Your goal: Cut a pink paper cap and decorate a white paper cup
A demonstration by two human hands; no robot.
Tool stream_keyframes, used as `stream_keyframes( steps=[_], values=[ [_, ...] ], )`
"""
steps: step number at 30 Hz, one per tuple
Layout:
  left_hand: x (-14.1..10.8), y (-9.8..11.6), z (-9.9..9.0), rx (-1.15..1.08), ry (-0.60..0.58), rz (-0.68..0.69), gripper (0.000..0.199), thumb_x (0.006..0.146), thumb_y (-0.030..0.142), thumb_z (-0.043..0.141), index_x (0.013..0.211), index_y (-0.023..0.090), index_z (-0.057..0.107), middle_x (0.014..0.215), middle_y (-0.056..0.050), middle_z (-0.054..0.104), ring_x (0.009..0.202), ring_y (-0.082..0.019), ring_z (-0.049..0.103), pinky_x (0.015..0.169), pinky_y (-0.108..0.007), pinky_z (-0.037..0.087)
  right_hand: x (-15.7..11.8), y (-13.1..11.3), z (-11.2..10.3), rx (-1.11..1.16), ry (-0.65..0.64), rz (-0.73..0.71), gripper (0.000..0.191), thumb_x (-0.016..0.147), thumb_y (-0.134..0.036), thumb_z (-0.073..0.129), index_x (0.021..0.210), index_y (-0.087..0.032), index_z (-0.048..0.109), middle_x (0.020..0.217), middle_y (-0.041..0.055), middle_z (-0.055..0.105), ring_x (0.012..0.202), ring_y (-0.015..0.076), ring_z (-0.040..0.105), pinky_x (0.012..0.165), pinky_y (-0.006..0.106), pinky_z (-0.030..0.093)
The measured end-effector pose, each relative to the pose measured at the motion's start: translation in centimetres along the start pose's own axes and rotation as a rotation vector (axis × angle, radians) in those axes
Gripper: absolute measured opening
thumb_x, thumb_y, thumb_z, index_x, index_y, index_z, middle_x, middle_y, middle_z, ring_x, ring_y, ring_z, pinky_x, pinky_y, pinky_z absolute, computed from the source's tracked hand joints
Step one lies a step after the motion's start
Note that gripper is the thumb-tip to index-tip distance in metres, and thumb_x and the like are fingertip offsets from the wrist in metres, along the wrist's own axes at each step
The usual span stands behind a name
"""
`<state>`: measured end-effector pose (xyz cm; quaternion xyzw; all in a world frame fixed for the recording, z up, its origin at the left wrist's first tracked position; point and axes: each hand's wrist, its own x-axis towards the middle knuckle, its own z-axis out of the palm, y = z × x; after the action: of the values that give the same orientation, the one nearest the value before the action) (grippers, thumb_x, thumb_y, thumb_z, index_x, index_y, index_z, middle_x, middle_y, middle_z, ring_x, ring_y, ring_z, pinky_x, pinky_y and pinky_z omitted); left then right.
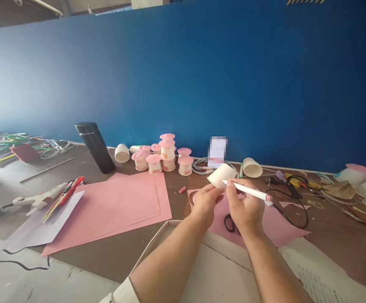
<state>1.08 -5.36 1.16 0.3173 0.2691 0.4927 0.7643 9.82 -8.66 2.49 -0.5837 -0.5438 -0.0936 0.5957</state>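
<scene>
My left hand (205, 204) grips a white paper cup (222, 174) near its lower edge, with the cup tilted. In my right hand (246, 208) is a white marker (250, 191) with a pinkish-red end, its tip at the cup's side. Whether the tip touches the cup I cannot tell. Pink paper (274, 223) lies under my hands, with black scissor handles (229, 223) partly hidden by my right hand. A pink marker cap (182, 190) rests on the table left of my hands.
Several cups with pink paper tops (154, 163) stand at the back beside a black bottle (96, 147). Plain cups (252, 167) lie on their sides. Pink sheets (116, 206), a red utility knife (63, 198) and a glue gun (40, 195) are left; cables (296, 189) lie right.
</scene>
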Motion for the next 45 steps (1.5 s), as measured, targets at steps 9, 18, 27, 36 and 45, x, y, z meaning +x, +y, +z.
stream_keyframes(
  steps=[9, 18, 27, 36, 45],
  values=[
    [-0.1, -0.11, 0.03, 0.005, -0.067, 0.038, 0.027, 0.064, 0.022, 0.07, 0.09, 0.015, 0.073, 0.095, -0.01, 0.068, 0.1, -0.024, 0.057, 0.095, -0.038, 0.038, 0.02, 0.07, 0.13, -0.031, 0.011, 0.006, 0.012, 0.08, -0.03, 0.057, 0.08, -0.019, 0.062, 0.071, 0.0024, 0.065, 0.059, 0.0132, 0.058, 0.055, 0.024, 0.046],
    [-0.19, -0.2, 0.2, -0.118, -0.158, 0.07, 0.023, 0.066, 0.019, 0.069, 0.088, 0.012, 0.073, 0.091, -0.011, 0.069, 0.097, -0.024, 0.06, 0.094, -0.037, 0.04, 0.0, -0.1, 0.09, -0.074, 0.026, 0.016, 0.013, 0.079, -0.03, 0.057, 0.078, -0.018, 0.062, 0.072, 0.0034, 0.067, 0.058, 0.0132, 0.058, 0.052, 0.023, 0.044],
    [-0.19, -0.06, 0.4, -0.145, -0.125, 0.053, 0.022, 0.062, 0.019, 0.073, 0.083, 0.011, 0.072, 0.089, -0.011, 0.069, 0.098, -0.025, 0.06, 0.095, -0.037, 0.039, 0.01, 0.01, 0.13, -0.086, 0.032, 0.016, 0.013, 0.079, -0.031, 0.058, 0.078, -0.018, 0.062, 0.071, 0.0033, 0.066, 0.059, 0.0138, 0.058, 0.054, 0.023, 0.044],
    [-0.37, 0.3, 0.5, -0.144, -0.091, 0.032, 0.024, 0.06, 0.019, 0.073, 0.083, 0.012, 0.072, 0.093, -0.011, 0.069, 0.102, -0.025, 0.059, 0.096, -0.036, 0.038, -0.05, 0.13, 0.14, -0.102, 0.027, 0.032, 0.014, 0.079, -0.032, 0.057, 0.078, -0.019, 0.063, 0.074, 0.0036, 0.067, 0.063, 0.0149, 0.06, 0.057, 0.024, 0.045],
    [-0.34, 0.29, 0.52, -0.142, -0.063, 0.02, 0.026, 0.058, 0.019, 0.075, 0.083, 0.011, 0.072, 0.091, -0.011, 0.069, 0.1, -0.024, 0.059, 0.097, -0.036, 0.038, -0.04, 0.18, 0.11, -0.103, 0.027, 0.029, 0.015, 0.08, -0.033, 0.056, 0.078, -0.018, 0.062, 0.072, 0.0036, 0.066, 0.062, 0.015, 0.059, 0.056, 0.024, 0.044]
  ],
)
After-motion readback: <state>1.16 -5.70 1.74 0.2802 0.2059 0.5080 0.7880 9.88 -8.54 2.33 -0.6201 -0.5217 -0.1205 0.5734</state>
